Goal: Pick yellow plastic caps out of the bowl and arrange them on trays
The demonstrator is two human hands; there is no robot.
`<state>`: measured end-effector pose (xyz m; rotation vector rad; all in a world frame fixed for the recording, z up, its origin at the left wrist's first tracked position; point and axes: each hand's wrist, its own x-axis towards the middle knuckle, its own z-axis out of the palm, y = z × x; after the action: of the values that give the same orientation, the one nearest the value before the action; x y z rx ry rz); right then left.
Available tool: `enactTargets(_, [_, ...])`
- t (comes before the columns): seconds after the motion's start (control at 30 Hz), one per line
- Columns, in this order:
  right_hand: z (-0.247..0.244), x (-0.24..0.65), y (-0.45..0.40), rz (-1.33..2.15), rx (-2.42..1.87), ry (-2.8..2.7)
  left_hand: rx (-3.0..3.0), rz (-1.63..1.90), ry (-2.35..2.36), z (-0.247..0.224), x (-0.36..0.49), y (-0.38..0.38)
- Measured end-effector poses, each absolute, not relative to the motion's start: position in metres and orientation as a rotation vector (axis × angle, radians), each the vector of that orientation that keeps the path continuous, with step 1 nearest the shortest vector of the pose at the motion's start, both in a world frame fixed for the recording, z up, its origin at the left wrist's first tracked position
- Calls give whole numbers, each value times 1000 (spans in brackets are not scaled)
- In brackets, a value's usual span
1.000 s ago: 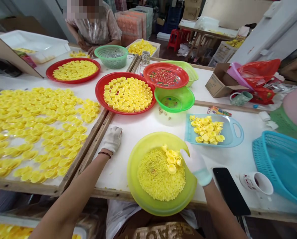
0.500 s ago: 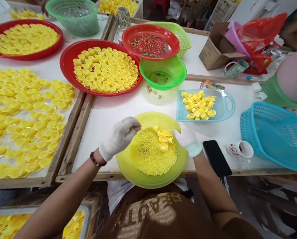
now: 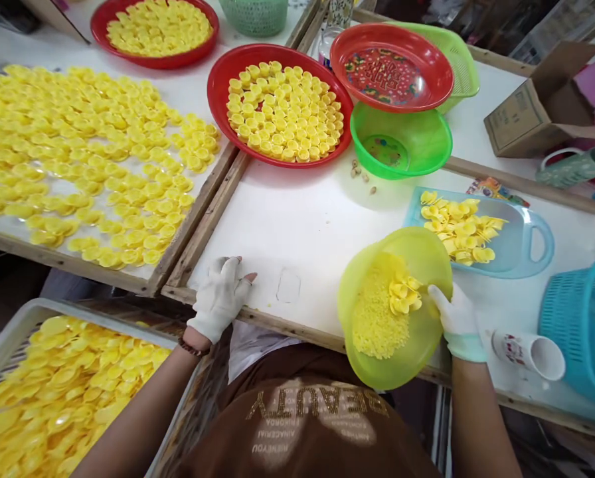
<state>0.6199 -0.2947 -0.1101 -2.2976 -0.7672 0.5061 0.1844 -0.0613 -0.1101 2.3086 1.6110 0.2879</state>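
My right hand (image 3: 457,320), in a white glove, grips the right rim of a translucent yellow bowl (image 3: 429,342). The bowl is tilted and reaches over the table's front edge. Inside lie small yellow pellets (image 3: 377,318) and a cluster of yellow cup-shaped pieces (image 3: 404,292). My left hand (image 3: 220,295), gloved with bare fingertips, rests on the white table near its wooden front edge. Its fingers are spread and nothing is in them. Just right of it, a faint rectangular outline marks the tabletop.
A blue tray (image 3: 516,249) with yellow petal-like pieces stands behind the bowl. Red trays (image 3: 218,99) of yellow cups, a green basin (image 3: 402,143) and a blue basket (image 3: 576,332) surround the work area. A white mug (image 3: 526,355) lies on its side. Below left is a crate (image 3: 8,332) of yellow pieces.
The view has swung left. My left hand has left the bowl and come down on the table. The bowl, held by my right hand, has shifted right and tipped.
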Motion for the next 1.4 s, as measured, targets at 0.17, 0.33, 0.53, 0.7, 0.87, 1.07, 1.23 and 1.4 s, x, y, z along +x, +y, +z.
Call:
enactTargets(0.17, [-103, 625, -302, 529, -2294, -747, 2272, 24, 1593, -120, 191, -88])
enactTargets(0.33, [-91, 624, -300, 541, -2333, -767, 2166, 228, 1447, -124, 201, -83])
enactTargets(0.53, [-78, 616, -285, 501, -2387, -871, 1947, 780, 838, -45, 272, -94])
enactTargets(0.7, [-79, 618, -287, 558, -2339, -860, 2126, 913, 570, -33, 340, -60])
enactTargets(0.87, [-81, 616, -293, 585, -2266, -804, 2298, 640, 797, -77, 383, 1])
enactTargets(1.07, [-74, 614, -284, 618, -2222, -817, 2374, 585, 769, -81, 377, -1])
enactTargets(1.23, [-87, 624, -278, 644, -2349, -864, 2374, 712, 878, -62, 352, -25])
enactTargets(1.4, [-100, 648, -271, 755, -2352, -1025, 2304, 816, 220, -41, 344, -68])
